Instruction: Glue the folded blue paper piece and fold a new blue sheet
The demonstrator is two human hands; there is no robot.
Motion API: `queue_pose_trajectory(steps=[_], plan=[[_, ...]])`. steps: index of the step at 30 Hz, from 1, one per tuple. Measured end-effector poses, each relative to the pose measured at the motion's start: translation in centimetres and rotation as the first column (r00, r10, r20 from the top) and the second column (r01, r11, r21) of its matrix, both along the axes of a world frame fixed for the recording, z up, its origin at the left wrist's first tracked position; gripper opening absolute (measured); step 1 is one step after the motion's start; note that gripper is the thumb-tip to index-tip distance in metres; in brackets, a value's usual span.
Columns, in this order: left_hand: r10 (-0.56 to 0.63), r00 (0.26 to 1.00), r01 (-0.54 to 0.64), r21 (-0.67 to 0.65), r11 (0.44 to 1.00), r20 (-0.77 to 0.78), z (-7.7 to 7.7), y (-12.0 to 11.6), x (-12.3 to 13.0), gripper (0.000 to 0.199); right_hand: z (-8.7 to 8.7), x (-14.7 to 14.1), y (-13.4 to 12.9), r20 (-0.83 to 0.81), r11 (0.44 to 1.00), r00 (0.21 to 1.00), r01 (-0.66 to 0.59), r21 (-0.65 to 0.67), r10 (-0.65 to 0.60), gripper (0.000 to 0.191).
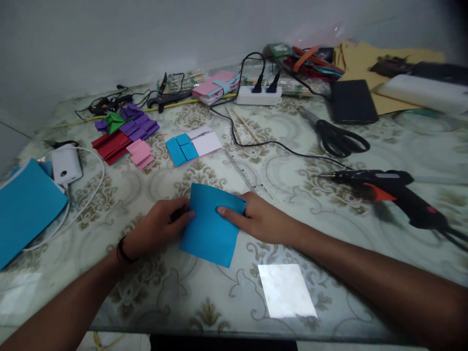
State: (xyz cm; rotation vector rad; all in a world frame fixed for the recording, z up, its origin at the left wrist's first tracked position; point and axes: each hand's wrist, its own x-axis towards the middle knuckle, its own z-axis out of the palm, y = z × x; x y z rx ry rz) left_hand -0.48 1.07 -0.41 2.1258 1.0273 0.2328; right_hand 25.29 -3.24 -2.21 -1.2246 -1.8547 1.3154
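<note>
A blue sheet of paper (pixel 210 231) is held between both hands above the patterned table, tilted and slightly curved. On its left edge, my left hand (pixel 161 222) pinches it with the thumb in front. My right hand (pixel 256 214) grips the upper right part, thumb pressed on the face and the other fingers hidden behind. Beyond the hands lie a clear ruler (pixel 248 175) and a card with blue and white folded squares (pixel 193 146). A white square (pixel 287 291) is on the table at the near right; whether it is paper or a reflection I cannot tell.
At right are a hot glue gun (pixel 395 187), black scissors (pixel 340 136) and a black pouch (pixel 354 101). A power strip (pixel 259 96) trails a cord across the table. Folded coloured papers (pixel 124 131), a white device (pixel 66 165) and blue sheets (pixel 31 209) lie left.
</note>
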Motion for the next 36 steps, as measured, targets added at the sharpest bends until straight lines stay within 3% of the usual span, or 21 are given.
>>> queue_pose_trajectory(steps=[36], plan=[[-0.001,1.0,0.001,0.011,1.0,-0.001,0.08,0.0,0.0,0.031,0.12,-0.01,-0.03,-0.001,1.0,1.0,0.009,-0.006,-0.009,0.049]])
